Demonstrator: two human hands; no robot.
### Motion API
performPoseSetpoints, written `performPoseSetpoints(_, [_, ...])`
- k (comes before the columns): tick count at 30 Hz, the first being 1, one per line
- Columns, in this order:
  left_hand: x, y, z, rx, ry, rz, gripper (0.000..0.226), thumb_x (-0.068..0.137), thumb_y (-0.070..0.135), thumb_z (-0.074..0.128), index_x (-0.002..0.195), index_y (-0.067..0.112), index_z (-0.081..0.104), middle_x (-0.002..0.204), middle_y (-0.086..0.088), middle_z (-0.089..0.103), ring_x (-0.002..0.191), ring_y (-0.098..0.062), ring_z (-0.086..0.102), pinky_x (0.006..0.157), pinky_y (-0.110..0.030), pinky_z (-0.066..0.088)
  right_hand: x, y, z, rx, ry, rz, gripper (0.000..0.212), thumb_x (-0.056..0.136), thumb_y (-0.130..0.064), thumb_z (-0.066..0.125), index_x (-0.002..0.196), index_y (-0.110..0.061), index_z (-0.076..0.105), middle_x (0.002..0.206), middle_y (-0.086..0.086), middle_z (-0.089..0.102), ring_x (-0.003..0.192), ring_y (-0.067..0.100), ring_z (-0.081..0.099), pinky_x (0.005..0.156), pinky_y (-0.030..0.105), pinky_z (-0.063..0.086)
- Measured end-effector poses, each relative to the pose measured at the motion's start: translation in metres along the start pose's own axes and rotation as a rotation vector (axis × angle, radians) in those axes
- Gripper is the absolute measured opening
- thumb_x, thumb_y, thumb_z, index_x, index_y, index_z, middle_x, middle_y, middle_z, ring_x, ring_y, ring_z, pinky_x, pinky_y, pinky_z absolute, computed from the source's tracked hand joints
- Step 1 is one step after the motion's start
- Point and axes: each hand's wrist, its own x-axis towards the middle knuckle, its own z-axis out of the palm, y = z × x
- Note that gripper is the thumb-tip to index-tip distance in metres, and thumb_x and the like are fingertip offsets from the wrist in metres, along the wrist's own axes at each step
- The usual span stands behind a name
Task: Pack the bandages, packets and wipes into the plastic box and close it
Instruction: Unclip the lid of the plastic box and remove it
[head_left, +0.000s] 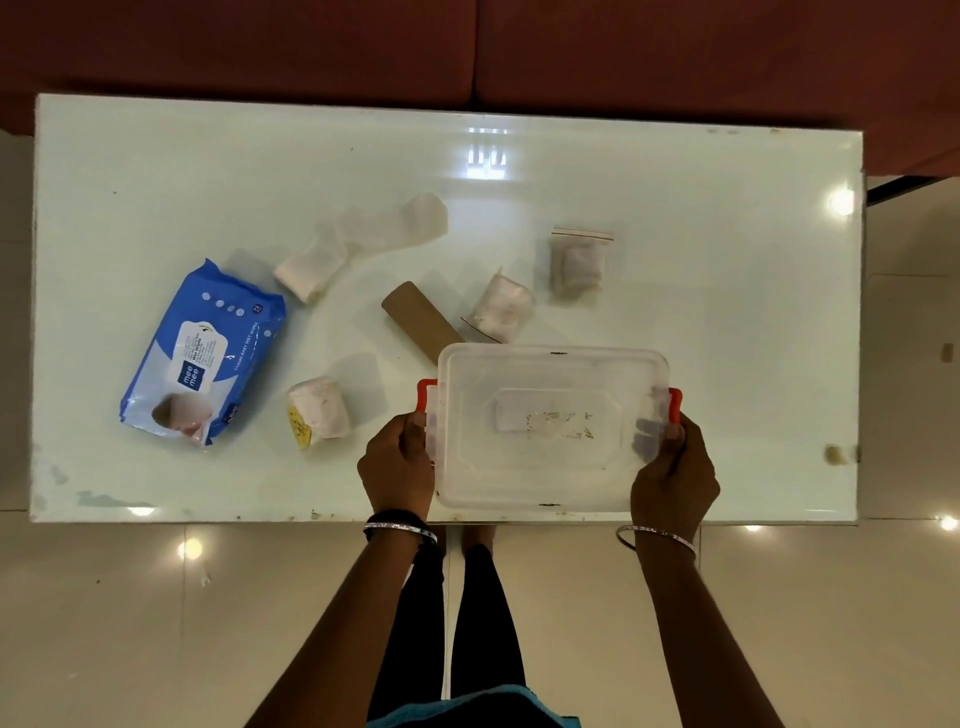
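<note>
A clear plastic box with its lid on and red side clips sits at the table's near edge. My left hand grips its left side by the red clip, and my right hand grips its right side. A blue wipes pack lies at the left. A wrapped bandage roll lies beside it. A partly unrolled white bandage lies further back. A brown roll and two clear packets lie behind the box.
The white glass table shows bright light reflections. A dark red sofa runs behind it. Glossy beige floor tiles lie around the table, and my legs stand at its near edge.
</note>
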Motion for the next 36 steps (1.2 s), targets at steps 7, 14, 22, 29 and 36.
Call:
performPoseSetpoints(7, [0.008, -0.006, -0.001, -0.149, -0.129, -0.121, 0.028, 0.097, 0.026, 0.05, 0.075, 0.021, 0.066, 0.076, -0.011, 0.068, 0.074, -0.034, 0.065, 0.07, -0.048, 0.06, 0.02, 0.014, 0.003, 0.029, -0.075, 0.184, 0.031, 0.103, -0.016, 0.04, 0.092, -0.005, 0.067, 0.079, 0.014, 0.066, 0.07, 0.029, 0.053, 0.065, 0.03, 0.036])
performPoseSetpoints(14, [0.01, -0.007, -0.003, -0.269, -0.225, -0.219, 0.024, 0.098, 0.023, 0.05, 0.091, 0.014, 0.072, 0.079, -0.006, 0.069, 0.072, -0.02, 0.065, 0.065, -0.035, 0.061, 0.047, 0.021, 0.0, 0.338, -0.346, 0.612, 0.011, 0.083, -0.003, 0.064, 0.088, -0.002, 0.074, 0.058, 0.004, 0.065, 0.063, 0.023, 0.052, 0.053, 0.023, 0.049])
performPoseSetpoints(22, [0.017, -0.013, -0.012, -0.514, -0.392, -0.316, 0.022, 0.096, 0.017, 0.054, 0.101, 0.002, 0.07, 0.092, -0.012, 0.074, 0.078, -0.02, 0.073, 0.065, -0.033, 0.062, 0.01, -0.066, 0.006, 0.044, 0.205, -0.344, 0.018, 0.094, -0.013, 0.052, 0.106, -0.013, 0.065, 0.105, 0.004, 0.068, 0.096, 0.024, 0.063, 0.084, 0.044, 0.051])
performPoseSetpoints(29, [0.023, -0.015, -0.016, -0.548, -0.43, -0.313, 0.023, 0.097, 0.015, 0.053, 0.105, 0.002, 0.07, 0.094, -0.016, 0.071, 0.085, -0.026, 0.067, 0.062, -0.03, 0.057, -0.083, -0.128, 0.057, -0.369, -0.522, -0.706, 0.06, 0.079, -0.05, 0.064, 0.132, -0.025, 0.056, 0.155, 0.008, 0.038, 0.148, 0.033, 0.023, 0.114, 0.058, 0.022])
performPoseSetpoints(36, [0.03, -0.017, -0.02, -0.61, -0.553, -0.323, 0.036, 0.096, 0.024, 0.056, 0.112, -0.007, 0.064, 0.099, -0.026, 0.066, 0.085, -0.029, 0.066, 0.062, -0.034, 0.059, -0.078, -0.14, 0.068, -0.742, -0.682, -0.75, 0.066, 0.073, -0.053, 0.068, 0.132, -0.032, 0.047, 0.166, 0.008, -0.004, 0.15, 0.04, -0.013, 0.107, 0.076, 0.012])
